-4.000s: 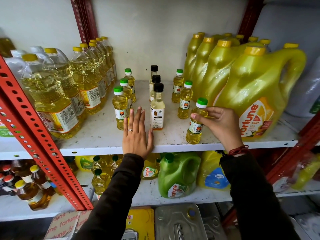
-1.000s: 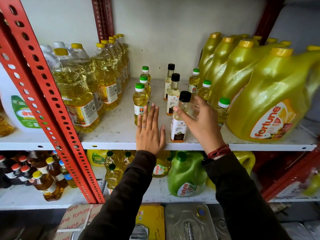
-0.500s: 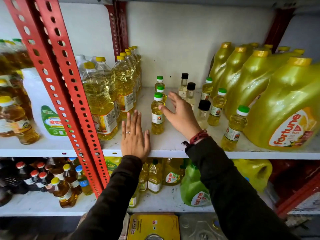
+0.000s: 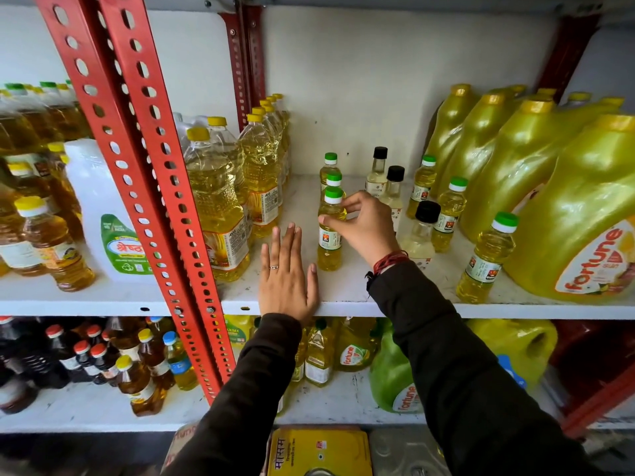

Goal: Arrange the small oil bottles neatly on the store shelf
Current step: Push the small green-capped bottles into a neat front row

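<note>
Small oil bottles stand in three rows on the white shelf (image 4: 343,297). The left row has green caps; my right hand (image 4: 364,228) grips its front bottle (image 4: 330,249) by the shoulder with thumb and fingers. My left hand (image 4: 285,276) lies flat on the shelf just left of that bottle, fingers together, holding nothing. The middle row has black caps, with its front bottle (image 4: 421,231) partly hidden behind my right wrist. The right row has green caps, and its front bottle (image 4: 486,259) stands near the shelf edge.
Tall clear oil bottles (image 4: 220,214) stand left of my left hand. Big yellow Fortune jugs (image 4: 577,228) fill the right side. A red perforated upright (image 4: 144,187) crosses the left. The lower shelf holds more bottles and a green jug (image 4: 395,379).
My right hand moved left from the black-capped front bottle and closed on the front green-capped bottle of the left row. My left hand stayed flat on the shelf. The view shifted left.
</note>
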Available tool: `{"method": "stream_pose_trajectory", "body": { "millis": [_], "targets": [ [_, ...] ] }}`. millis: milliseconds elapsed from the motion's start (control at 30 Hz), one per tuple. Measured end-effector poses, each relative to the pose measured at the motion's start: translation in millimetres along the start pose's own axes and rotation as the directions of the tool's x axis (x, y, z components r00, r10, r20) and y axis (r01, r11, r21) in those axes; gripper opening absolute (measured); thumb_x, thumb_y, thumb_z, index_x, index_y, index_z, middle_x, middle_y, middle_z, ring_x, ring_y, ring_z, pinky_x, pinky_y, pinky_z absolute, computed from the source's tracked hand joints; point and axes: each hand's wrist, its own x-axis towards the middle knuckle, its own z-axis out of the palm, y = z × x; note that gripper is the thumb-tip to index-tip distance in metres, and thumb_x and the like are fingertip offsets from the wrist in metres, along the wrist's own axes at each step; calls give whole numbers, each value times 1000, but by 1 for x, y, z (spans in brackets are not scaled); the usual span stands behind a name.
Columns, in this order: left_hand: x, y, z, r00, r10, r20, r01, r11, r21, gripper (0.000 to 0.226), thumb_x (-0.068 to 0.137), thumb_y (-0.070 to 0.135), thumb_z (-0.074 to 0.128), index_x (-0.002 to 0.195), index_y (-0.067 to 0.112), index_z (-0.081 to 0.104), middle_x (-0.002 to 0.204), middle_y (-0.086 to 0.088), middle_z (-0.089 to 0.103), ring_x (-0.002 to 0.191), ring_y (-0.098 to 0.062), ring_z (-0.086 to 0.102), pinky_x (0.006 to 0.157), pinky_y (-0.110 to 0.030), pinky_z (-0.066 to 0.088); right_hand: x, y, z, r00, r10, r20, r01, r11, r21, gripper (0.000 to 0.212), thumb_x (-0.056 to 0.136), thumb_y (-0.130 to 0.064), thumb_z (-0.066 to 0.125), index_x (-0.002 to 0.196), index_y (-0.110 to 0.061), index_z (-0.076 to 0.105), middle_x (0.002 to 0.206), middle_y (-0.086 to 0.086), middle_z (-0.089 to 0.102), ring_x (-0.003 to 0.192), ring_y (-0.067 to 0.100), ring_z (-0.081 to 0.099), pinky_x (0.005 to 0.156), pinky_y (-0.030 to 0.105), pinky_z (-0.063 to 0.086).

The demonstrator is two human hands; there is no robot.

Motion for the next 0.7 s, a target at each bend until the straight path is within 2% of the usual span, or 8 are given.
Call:
{"method": "stream_pose_trajectory", "body": {
  "millis": [133, 233, 367, 433, 500, 567, 700],
  "targets": [
    [0, 0, 0, 1000, -8, 2, 8, 1000, 9, 72, 100, 40, 28, 162, 7, 19, 171, -9, 13, 159, -25, 0, 128, -37, -12, -2, -2, 4, 997, -5, -77, -1, 997, -78, 53, 64, -52, 88, 94, -18, 63, 95, 0, 72, 86, 15, 67, 74, 29, 53],
    [0, 0, -1, 1000, -11, 2, 11, 1000, 15, 72, 100, 40, 28, 162, 7, 19, 171, -9, 13, 159, -25, 0, 128, -37, -12, -2, -2, 4, 999, -7, -52, 6, 1000, -21, 56, 67, -57, 84, 102, -18, 66, 99, -5, 71, 92, 14, 69, 82, 30, 56],
    [-1, 1, -1, 1000, -17, 0, 17, 1000, 12, 72, 99, 40, 29, 163, 7, 18, 171, -9, 13, 159, -25, 0, 127, -36, -14, 4, 0, 4, 996, 23, 83, -31, 995, 91, 38, 79, -33, 81, 112, -17, 71, 104, -3, 73, 101, 15, 70, 95, 33, 55],
    [0, 1, -1, 1000, -17, -4, 17, 1000, 13, 72, 99, 40, 29, 163, 7, 18, 171, -9, 13, 159, -25, 0, 127, -36, -14, 5, 3, 3, 994, 19, 109, -30, 994, 101, 32, 79, -26, 80, 110, -17, 74, 90, -13, 70, 89, 3, 67, 86, 24, 54],
    [0, 1, -1, 1000, -18, -5, 18, 1000, 13, 72, 99, 40, 29, 163, 7, 18, 171, -9, 13, 159, -25, 1, 127, -36, -14, 5, 6, 3, 996, 15, 93, -26, 993, 112, 33, 76, -25, 83, 107, -18, 75, 81, -24, 63, 79, -9, 60, 70, 7, 47],
    [0, 1, 0, 1000, -20, -4, 20, 1000, 21, 72, 100, 40, 29, 163, 7, 18, 171, -9, 13, 159, -25, 1, 128, -37, -13, 6, 7, 4, 998, 28, 58, -35, 992, 121, 34, 72, -28, 87, 102, -19, 74, 79, -21, 64, 75, -10, 60, 59, -3, 41],
    [0, -1, 2, 1000, -24, 1, 24, 999, 29, 72, 100, 41, 29, 163, 8, 17, 171, -9, 12, 159, -25, 0, 128, -37, -12, 5, 8, 6, 999, 36, -34, -34, 998, 62, 43, 64, -42, 91, 93, -22, 66, 85, -9, 68, 76, 3, 65, 66, 9, 45]
  ]
}}
